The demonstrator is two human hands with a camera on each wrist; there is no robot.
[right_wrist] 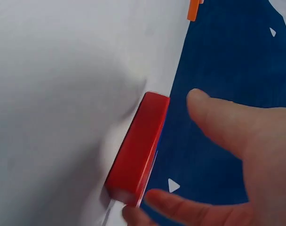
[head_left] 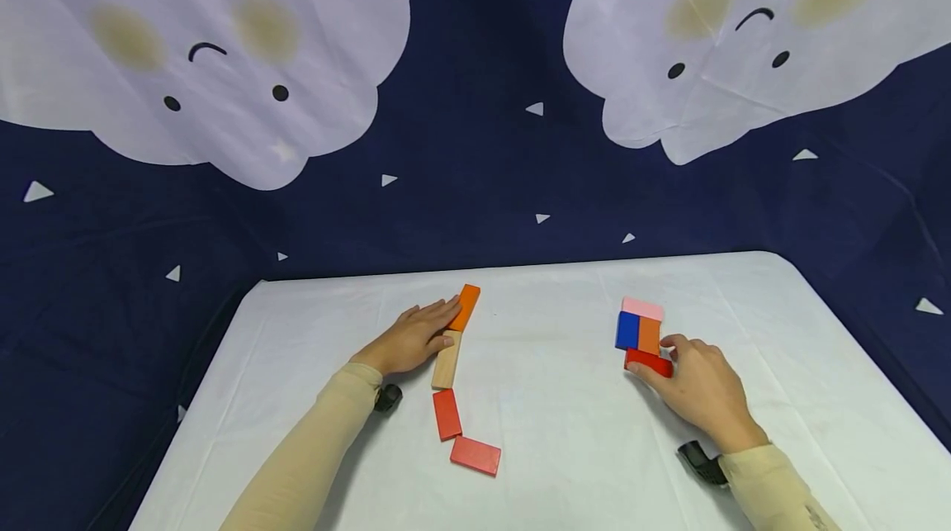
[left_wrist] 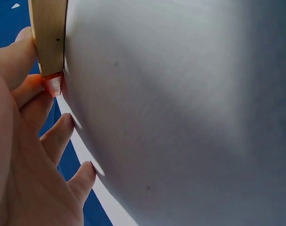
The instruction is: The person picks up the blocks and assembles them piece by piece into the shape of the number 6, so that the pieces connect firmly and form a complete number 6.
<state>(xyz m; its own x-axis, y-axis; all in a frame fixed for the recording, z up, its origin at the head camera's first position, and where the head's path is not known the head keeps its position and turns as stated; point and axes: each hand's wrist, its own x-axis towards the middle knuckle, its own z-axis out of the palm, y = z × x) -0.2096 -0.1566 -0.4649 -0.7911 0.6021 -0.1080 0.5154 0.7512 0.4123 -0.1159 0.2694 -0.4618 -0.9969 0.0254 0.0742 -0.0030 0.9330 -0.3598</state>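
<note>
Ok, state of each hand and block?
Left hand: extended, touching left orange block
Left orange block: touched
Wooden block: touched by left hand
Upper left red block: flat
Lower left red block: flat
Right hand: spread about right red block
Right red block: apparently ungripped
Blue block: beside right orange block
Right orange block: beside blue block
Pink block: untouched

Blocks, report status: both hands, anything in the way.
Left hand touching far orange block. Right hand at red block, fingers not closed. Possible hindrance: blue block close behind red.
</note>
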